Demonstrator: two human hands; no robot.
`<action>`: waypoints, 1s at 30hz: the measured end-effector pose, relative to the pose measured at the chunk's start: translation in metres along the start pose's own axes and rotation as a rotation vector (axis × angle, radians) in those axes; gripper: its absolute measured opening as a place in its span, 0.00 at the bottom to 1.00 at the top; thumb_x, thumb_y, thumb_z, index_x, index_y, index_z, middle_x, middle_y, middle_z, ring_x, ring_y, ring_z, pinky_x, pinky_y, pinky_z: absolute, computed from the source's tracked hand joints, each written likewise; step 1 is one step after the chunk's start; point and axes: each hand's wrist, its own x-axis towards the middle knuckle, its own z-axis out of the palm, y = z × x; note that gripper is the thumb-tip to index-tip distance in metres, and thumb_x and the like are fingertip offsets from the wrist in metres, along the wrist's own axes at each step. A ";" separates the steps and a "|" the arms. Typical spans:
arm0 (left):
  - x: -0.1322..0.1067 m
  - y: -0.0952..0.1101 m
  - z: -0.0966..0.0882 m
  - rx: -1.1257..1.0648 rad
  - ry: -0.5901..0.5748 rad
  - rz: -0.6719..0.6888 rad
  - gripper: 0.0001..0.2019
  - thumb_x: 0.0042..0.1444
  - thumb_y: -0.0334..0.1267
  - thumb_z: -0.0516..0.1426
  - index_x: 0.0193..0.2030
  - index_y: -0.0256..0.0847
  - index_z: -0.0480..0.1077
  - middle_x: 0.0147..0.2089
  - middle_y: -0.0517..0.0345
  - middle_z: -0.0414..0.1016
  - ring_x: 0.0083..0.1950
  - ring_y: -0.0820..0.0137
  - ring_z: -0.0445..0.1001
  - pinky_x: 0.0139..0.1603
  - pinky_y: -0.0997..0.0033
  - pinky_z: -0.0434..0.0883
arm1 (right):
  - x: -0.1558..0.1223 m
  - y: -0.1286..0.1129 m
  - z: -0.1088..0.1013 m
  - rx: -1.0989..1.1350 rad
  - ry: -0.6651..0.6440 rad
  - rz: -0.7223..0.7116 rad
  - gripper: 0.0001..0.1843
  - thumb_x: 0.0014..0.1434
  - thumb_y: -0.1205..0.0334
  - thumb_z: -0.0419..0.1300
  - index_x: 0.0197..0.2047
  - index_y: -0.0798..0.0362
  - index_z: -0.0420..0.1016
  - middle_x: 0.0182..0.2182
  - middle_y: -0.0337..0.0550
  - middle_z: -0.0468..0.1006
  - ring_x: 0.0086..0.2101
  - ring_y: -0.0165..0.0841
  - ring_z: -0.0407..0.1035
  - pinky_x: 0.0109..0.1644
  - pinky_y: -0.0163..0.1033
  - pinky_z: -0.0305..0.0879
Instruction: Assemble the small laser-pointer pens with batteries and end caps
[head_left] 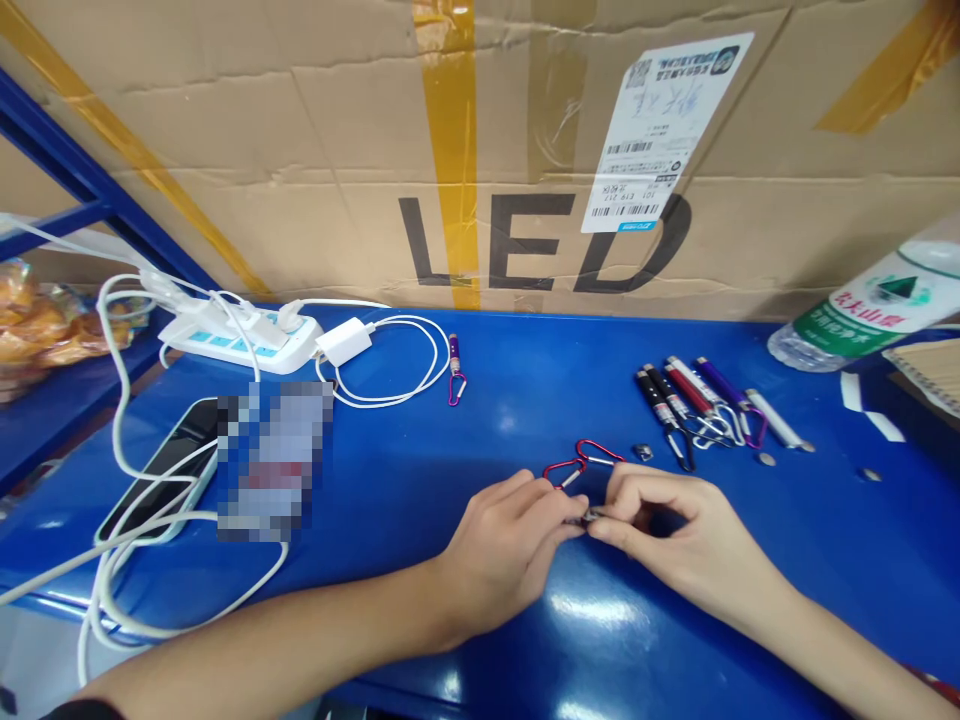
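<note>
Head view: in front of the cardboard box [300, 200], low over the glossy blue desk [450, 450], the left hand [510, 545] and right hand [675, 535] meet. The fingers of both are pinched on the ends of a slim metal torch [586, 517], likely to steady so small a piece. Red wire clips [581, 462] lie just boxward of it.
</note>
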 end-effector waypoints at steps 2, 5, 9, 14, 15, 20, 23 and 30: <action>0.000 0.000 0.000 -0.002 0.005 0.001 0.09 0.64 0.31 0.47 0.38 0.34 0.68 0.30 0.54 0.74 0.28 0.70 0.66 0.31 0.71 0.69 | 0.000 0.001 0.000 -0.002 0.000 0.001 0.20 0.52 0.54 0.61 0.15 0.53 0.61 0.16 0.35 0.64 0.18 0.26 0.58 0.20 0.32 0.57; 0.001 0.000 -0.001 -0.014 0.014 -0.009 0.09 0.64 0.32 0.47 0.39 0.35 0.68 0.31 0.55 0.75 0.28 0.71 0.67 0.31 0.72 0.70 | 0.000 0.001 0.000 -0.005 -0.005 0.000 0.21 0.52 0.52 0.61 0.15 0.53 0.61 0.16 0.35 0.65 0.18 0.26 0.58 0.19 0.32 0.58; 0.001 0.001 -0.002 -0.022 0.010 -0.032 0.09 0.64 0.33 0.47 0.40 0.36 0.68 0.30 0.55 0.75 0.28 0.70 0.68 0.30 0.72 0.70 | 0.001 -0.001 0.000 -0.002 0.000 0.000 0.22 0.52 0.51 0.61 0.15 0.53 0.62 0.15 0.35 0.65 0.17 0.25 0.58 0.19 0.32 0.58; 0.001 0.002 -0.003 -0.034 0.004 -0.054 0.08 0.64 0.34 0.48 0.41 0.36 0.67 0.31 0.56 0.75 0.29 0.70 0.69 0.32 0.72 0.70 | 0.001 -0.002 0.000 -0.007 0.010 -0.002 0.22 0.52 0.51 0.61 0.15 0.53 0.62 0.15 0.35 0.65 0.17 0.26 0.58 0.19 0.31 0.58; 0.001 0.002 -0.003 -0.037 -0.003 -0.056 0.08 0.64 0.34 0.48 0.42 0.36 0.67 0.32 0.56 0.76 0.30 0.70 0.69 0.33 0.72 0.70 | 0.001 -0.002 0.000 -0.010 0.012 -0.007 0.22 0.52 0.51 0.61 0.15 0.53 0.62 0.15 0.35 0.65 0.17 0.26 0.58 0.19 0.31 0.58; 0.001 0.002 -0.004 0.007 -0.053 -0.033 0.12 0.66 0.34 0.45 0.48 0.37 0.67 0.33 0.57 0.75 0.30 0.71 0.68 0.36 0.71 0.70 | 0.001 -0.005 -0.001 -0.018 0.019 -0.036 0.22 0.53 0.51 0.60 0.15 0.53 0.63 0.14 0.35 0.64 0.17 0.25 0.58 0.18 0.31 0.58; 0.002 0.002 -0.004 0.055 -0.058 -0.012 0.13 0.66 0.35 0.44 0.50 0.38 0.67 0.32 0.57 0.74 0.30 0.71 0.67 0.35 0.71 0.70 | 0.002 -0.006 -0.001 -0.013 0.027 -0.046 0.23 0.53 0.49 0.60 0.15 0.53 0.62 0.14 0.35 0.63 0.17 0.25 0.58 0.18 0.31 0.59; 0.001 0.002 -0.004 0.057 -0.060 -0.026 0.14 0.66 0.35 0.44 0.48 0.37 0.69 0.31 0.57 0.73 0.30 0.71 0.67 0.35 0.71 0.70 | 0.002 -0.004 0.000 -0.026 0.027 -0.049 0.23 0.53 0.49 0.60 0.15 0.53 0.62 0.14 0.34 0.63 0.17 0.25 0.58 0.18 0.31 0.58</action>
